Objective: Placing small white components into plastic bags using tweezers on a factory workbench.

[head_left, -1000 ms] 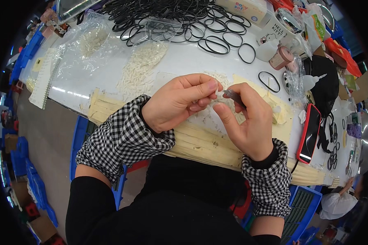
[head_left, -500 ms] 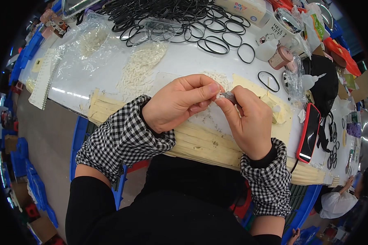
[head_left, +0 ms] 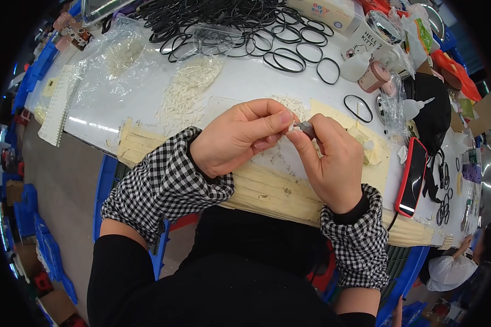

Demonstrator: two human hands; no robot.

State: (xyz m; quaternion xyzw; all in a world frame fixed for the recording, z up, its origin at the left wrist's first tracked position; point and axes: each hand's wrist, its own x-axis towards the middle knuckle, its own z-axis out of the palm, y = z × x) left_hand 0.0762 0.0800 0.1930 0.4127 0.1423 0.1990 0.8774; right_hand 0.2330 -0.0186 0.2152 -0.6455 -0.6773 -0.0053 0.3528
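Note:
Above the table's front edge, my left hand (head_left: pixel 245 133) is closed in a pinch on a small white piece (head_left: pixel 292 127). Close against it, my right hand (head_left: pixel 335 158) grips a small grey tool (head_left: pixel 306 129) between thumb and curled fingers. The tool's working end meets the white piece; its exact kind is too small and covered to make out. Beyond my hands lie a heap of small white pieces (head_left: pixel 183 95) spilling from a clear bag (head_left: pixel 204 68), and a smaller pile of them (head_left: pixel 290 102).
Black rubber rings (head_left: pixel 283 60) cover the back of the table. A clear plastic bag (head_left: pixel 123 60) and a white ruler (head_left: pixel 60 109) lie at left. At right are a red-cased phone (head_left: pixel 412 177), a pink cup (head_left: pixel 373 76) and a black cap (head_left: pixel 431 103). Yellowish tape (head_left: pixel 278 193) lines the front edge.
Both hands keep almost the same place. The grey tool has tilted slightly in my right fingers against the white piece.

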